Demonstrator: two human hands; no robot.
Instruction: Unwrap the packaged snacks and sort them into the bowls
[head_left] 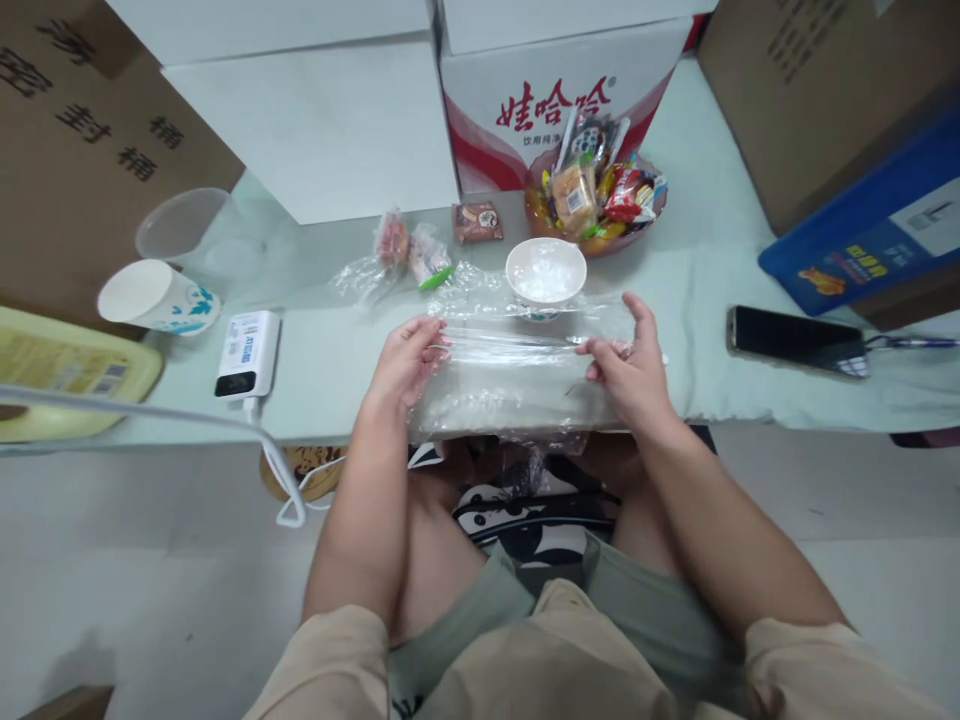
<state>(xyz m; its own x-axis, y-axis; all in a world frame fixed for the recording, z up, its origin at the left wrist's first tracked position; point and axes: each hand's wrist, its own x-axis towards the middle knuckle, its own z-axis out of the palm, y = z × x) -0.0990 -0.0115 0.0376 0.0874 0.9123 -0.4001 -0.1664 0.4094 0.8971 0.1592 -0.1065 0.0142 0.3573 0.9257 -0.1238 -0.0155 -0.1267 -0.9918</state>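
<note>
A clear plastic bag (510, 375) is stretched between my two hands above the table's front edge, its lower part hanging toward my lap. My left hand (409, 360) pinches its left side between thumb and fingers. On the other side, my right hand (626, 370) grips the plastic with thumb and bent fingers, one finger pointing up. Just beyond the bag stands a white paper cup (546, 272), with something whitish and shiny inside. Left of the cup lie small wrapped snacks (429, 256) and a brown packet (477, 222).
A bowl of packaged snacks (536, 215) sits before a white-and-red carton (487, 130). At left are a tipped paper cup (154, 297), a clear plastic tub (184, 232), a white power bank (249, 352) and a yellow jug (75, 375). A phone (796, 341) lies at right by a blue box (862, 245).
</note>
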